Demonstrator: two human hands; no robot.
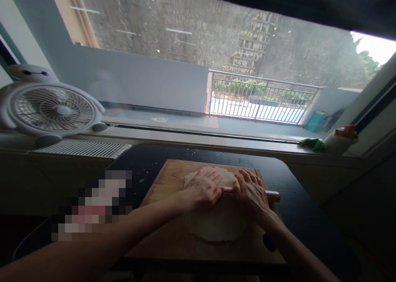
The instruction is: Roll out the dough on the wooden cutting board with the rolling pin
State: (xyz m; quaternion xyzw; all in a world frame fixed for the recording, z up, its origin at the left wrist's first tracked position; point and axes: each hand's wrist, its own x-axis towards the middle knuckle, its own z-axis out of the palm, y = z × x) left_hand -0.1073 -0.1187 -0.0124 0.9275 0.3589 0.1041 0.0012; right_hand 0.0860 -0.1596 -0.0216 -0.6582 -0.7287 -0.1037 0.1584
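A flat, pale sheet of dough [216,228] lies on a wooden board [161,240], its edge uneven. Across the dough runs a rolling pin [274,196], mostly covered by my hands, with its right end sticking out past the board's edge. My left hand [206,185] rests over the left part of the pin, fingers pointing forward and the thumb side against it. Over the right part, my right hand [251,191] is curved on the pin with its fingers stretched ahead onto the far side. Between the two hands a short length of the pin shows.
The board sits on a dark table [297,207] dusted with flour at the far left. A blurred-out patch [95,203] hides something left of the board. Beyond are a window sill, a white fan [62,109], a green cloth [312,145] and a bottle [340,142].
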